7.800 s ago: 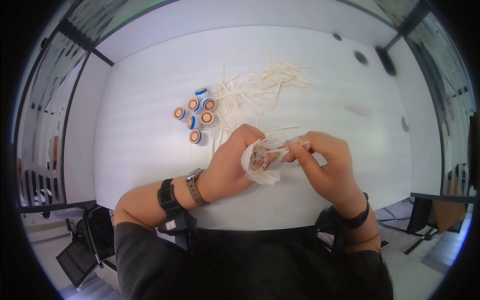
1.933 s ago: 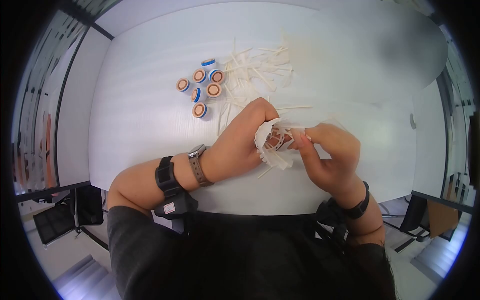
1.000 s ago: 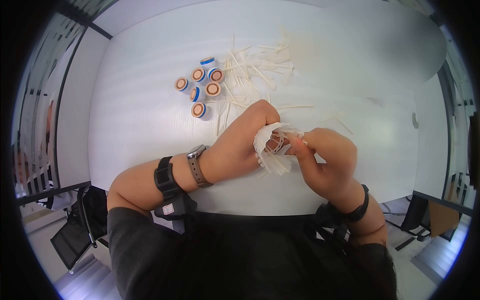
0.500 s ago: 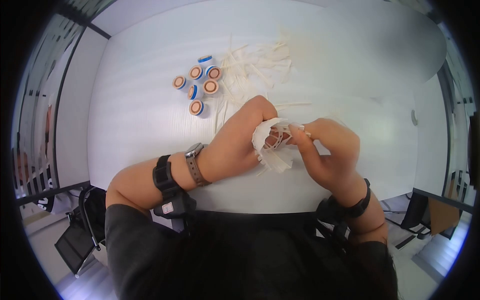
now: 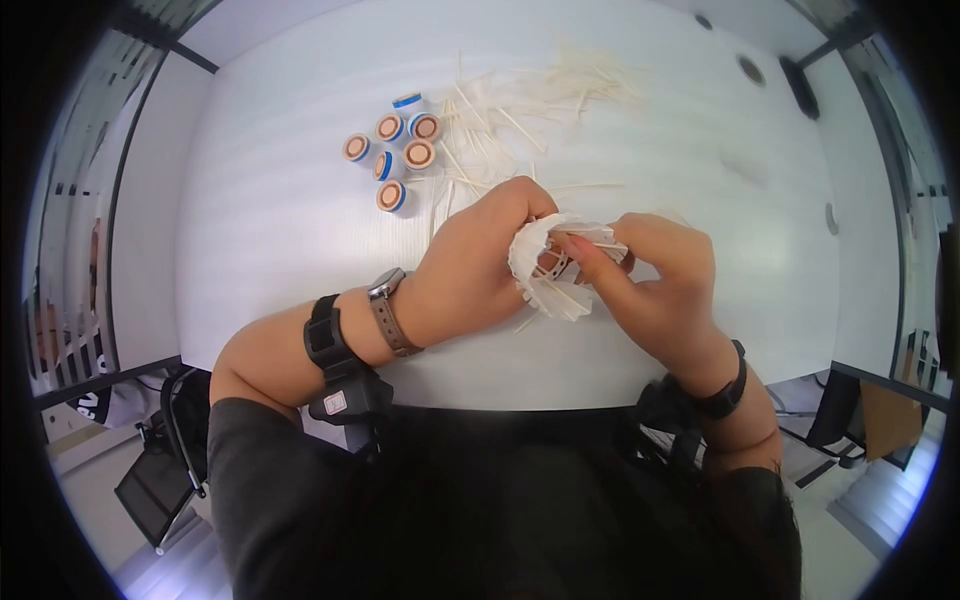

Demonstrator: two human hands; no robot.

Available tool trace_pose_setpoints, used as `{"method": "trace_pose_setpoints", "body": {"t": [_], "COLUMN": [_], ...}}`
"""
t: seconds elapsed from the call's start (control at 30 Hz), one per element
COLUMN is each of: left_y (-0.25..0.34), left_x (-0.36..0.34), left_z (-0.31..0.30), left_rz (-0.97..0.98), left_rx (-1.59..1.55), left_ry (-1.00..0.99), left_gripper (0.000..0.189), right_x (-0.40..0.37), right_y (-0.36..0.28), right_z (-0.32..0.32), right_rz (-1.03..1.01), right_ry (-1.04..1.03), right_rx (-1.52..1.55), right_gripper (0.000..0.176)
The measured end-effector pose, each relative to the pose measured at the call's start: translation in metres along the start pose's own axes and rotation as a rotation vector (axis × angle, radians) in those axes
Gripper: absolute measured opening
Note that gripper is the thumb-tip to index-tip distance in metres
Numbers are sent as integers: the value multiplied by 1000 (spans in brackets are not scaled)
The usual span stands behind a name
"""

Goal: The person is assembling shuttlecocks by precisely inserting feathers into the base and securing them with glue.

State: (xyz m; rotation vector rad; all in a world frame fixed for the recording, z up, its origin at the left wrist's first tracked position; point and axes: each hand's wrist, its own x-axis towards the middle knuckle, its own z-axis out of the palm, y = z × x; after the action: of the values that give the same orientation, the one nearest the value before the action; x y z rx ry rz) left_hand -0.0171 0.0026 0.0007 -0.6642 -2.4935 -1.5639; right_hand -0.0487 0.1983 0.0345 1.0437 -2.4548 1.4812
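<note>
A white pleated, ribbed piece (image 5: 530,258), curved into an open ring with thin pale ribs inside, is held between both hands above the near part of the table. My left hand (image 5: 490,250) is closed around its left side, and most of those fingers are hidden behind it. My right hand (image 5: 660,275) pinches at the upper right of the ring, thumb and forefinger reaching into the opening among the ribs. A white flap with a thin stick hangs at the lower edge. Whether the right fingers hold a separate strip cannot be made out.
Several small white containers (image 5: 391,196) with blue bands and brown-ringed tops stand at the back left. Thin pale sticks and translucent scraps (image 5: 500,125) lie scattered beside them on the white table (image 5: 290,240). A black fixture (image 5: 799,88) sits at the far right corner.
My right thumb and forefinger have moved left and up, deeper into the ring. The view has shifted slightly, and the blurred grey patch at the upper right is gone.
</note>
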Motion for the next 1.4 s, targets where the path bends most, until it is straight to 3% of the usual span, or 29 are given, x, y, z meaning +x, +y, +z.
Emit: {"method": "trace_pose_setpoints", "body": {"t": [0.4, 0.53, 1.07, 1.17, 1.4], "left_y": [-6, -3, 0, -9, -12], "left_x": [-1, -2, -2, -4, -3], "left_z": [-1, 4, 2, -2, -1], "left_rz": [-9, -52, -37, 89, 34], "left_rx": [-43, -109, -43, 34, -3], "left_ry": [-53, -11, -74, -147, -87], "left_gripper": [36, 22, 19, 39, 42], "right_x": [-2, -3, -5, -8, -3], "right_y": [2, 3, 7, 11, 11], "right_z": [5, 7, 11, 17, 8], "right_rz": [-144, -113, 85, 89, 80], "right_ry": [54, 57, -12, 0, -17], "right_rx": [-127, -71, 134, 147, 56], "right_gripper": [26, 25, 27, 30, 34]}}
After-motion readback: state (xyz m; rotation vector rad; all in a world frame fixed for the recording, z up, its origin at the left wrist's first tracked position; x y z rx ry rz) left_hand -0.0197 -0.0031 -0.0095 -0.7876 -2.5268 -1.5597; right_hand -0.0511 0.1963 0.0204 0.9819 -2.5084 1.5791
